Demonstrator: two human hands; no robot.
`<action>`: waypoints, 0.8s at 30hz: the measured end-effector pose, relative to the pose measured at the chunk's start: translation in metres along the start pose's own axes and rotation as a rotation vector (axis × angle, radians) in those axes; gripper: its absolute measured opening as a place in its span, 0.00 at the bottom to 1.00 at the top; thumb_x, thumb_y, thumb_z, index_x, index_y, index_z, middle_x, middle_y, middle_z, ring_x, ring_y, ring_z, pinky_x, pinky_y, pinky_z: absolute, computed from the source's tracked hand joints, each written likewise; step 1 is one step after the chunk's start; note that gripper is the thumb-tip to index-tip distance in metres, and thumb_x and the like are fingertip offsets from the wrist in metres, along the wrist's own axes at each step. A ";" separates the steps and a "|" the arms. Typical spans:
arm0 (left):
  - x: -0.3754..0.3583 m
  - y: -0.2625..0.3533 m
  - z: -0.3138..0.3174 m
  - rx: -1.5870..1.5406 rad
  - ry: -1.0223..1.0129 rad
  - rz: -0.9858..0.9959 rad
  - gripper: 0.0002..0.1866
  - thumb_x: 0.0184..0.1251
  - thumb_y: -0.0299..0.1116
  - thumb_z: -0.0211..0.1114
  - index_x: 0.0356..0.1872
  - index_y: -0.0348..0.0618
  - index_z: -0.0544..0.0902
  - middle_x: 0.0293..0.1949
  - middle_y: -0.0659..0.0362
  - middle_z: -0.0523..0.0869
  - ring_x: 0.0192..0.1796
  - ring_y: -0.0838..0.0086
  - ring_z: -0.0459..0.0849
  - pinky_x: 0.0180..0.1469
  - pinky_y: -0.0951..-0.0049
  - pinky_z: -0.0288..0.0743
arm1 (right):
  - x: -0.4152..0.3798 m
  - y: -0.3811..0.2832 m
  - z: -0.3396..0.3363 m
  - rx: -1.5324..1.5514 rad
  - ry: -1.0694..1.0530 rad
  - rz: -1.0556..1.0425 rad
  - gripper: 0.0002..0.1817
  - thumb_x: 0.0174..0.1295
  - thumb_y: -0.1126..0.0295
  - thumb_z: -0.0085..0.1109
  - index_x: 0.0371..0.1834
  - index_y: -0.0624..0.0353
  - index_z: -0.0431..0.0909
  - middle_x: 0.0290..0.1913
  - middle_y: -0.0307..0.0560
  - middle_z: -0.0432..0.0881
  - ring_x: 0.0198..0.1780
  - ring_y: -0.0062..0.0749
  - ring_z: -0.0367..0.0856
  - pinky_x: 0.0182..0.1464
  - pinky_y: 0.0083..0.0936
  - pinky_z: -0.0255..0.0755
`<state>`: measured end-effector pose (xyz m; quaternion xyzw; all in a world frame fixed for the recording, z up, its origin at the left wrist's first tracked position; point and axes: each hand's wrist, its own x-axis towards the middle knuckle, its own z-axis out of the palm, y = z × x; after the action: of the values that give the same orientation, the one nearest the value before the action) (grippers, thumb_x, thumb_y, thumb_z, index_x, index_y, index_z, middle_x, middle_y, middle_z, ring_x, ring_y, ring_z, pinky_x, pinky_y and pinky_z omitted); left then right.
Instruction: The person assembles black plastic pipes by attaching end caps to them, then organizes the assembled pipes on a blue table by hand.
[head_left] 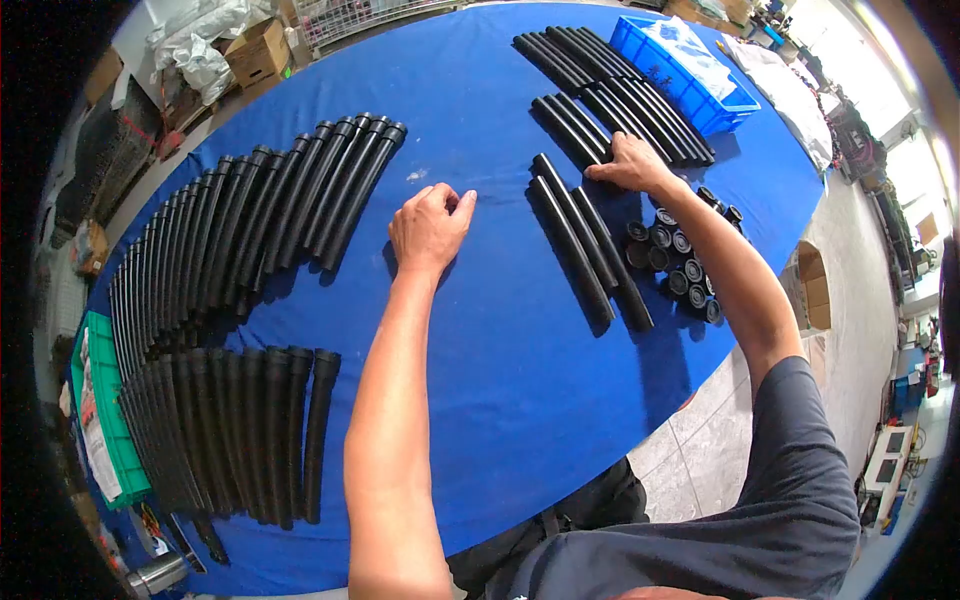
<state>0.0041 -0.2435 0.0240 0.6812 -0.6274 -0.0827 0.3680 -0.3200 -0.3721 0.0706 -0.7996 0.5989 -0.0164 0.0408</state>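
My right hand (632,162) reaches to the near ends of a group of black tubes (572,128), its thumb and fingers closed around one tube end. Below it, three loose black tubes (578,245) lie slantwise on the blue cloth. Beside these stands a cluster of round black caps (678,250). My left hand (432,228) is over the middle of the table, fingers curled and thumb a little apart; nothing shows in it. To its left lies a long row of black tubes with capped ends (330,185). A second capped row (250,430) lies nearer me.
A blue bin (735,108) with clear plastic stands at the far right, near more black tubes (650,115). At the left edge sits a green tray (120,430); a metal cylinder (158,575) is at the lower left corner. A cardboard box (812,285) stands beyond the table's right edge.
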 end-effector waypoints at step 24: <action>0.001 -0.011 0.006 -0.239 0.175 0.014 0.13 0.67 0.36 0.71 0.44 0.37 0.86 0.37 0.54 0.89 0.29 0.70 0.83 0.36 0.67 0.79 | 0.121 -0.141 0.011 -0.001 -0.029 -0.036 0.45 0.52 0.35 0.72 0.64 0.60 0.80 0.68 0.67 0.72 0.68 0.62 0.75 0.67 0.50 0.73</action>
<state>0.0096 -0.2474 0.0135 0.6328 -0.5834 -0.0945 0.5004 -0.1506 -0.4481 0.0684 -0.8105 0.5837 -0.0053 0.0487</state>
